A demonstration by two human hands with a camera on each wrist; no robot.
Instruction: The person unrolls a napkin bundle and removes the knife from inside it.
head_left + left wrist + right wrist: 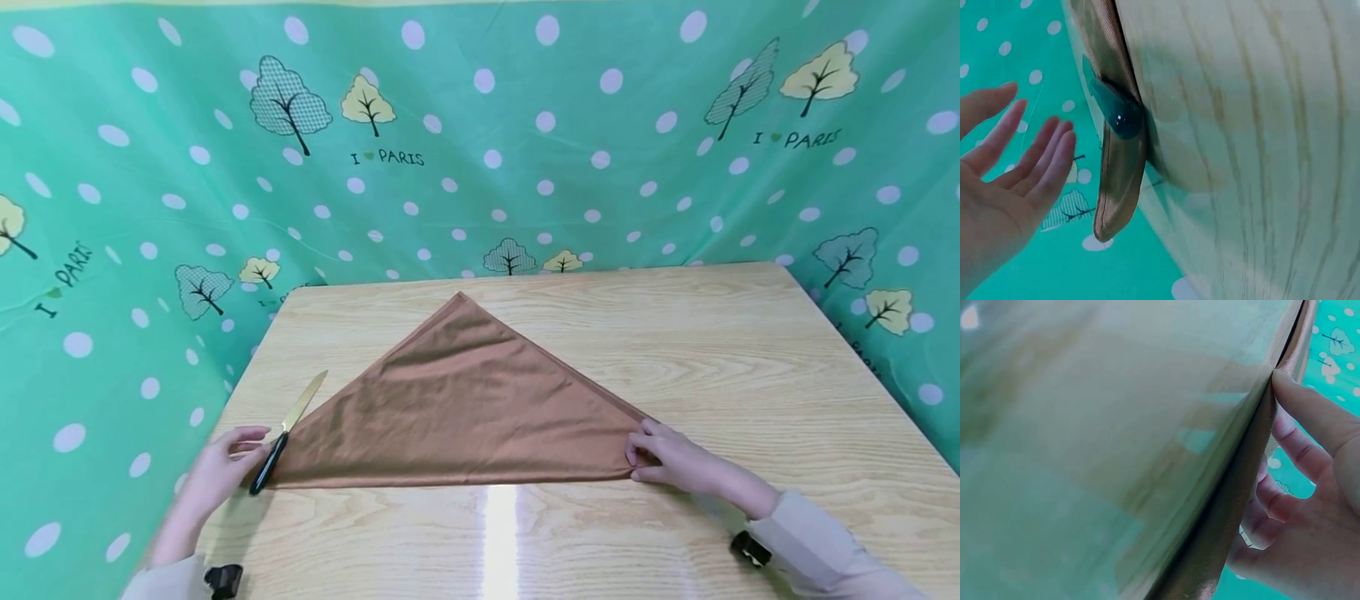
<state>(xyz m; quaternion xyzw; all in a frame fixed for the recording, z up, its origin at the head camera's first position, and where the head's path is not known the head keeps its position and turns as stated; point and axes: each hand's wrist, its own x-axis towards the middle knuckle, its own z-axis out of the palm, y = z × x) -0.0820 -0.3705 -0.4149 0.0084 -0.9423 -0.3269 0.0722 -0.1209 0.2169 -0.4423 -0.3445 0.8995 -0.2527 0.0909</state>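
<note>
A brown cloth [465, 400], folded into a triangle, lies on the table with its long edge toward me and its peak at the back. Across its left corner lies a knife [270, 467], black handle toward me, blade pointing back and right. My left hand [223, 462] is just left of the handle; in the left wrist view its fingers are loosely extended, apart from the knife handle [1124, 117] and the cloth corner [1117, 200]. At the right corner, my right hand [673, 458] pinches the cloth edge, thumb on the near side, other fingers curled behind [1300, 487].
The wooden table [750, 367] runs on behind and to the right of the cloth. A green dotted curtain [450, 108] with printed trees hangs along the back and both sides. Each wrist wears a small black device [750, 550].
</note>
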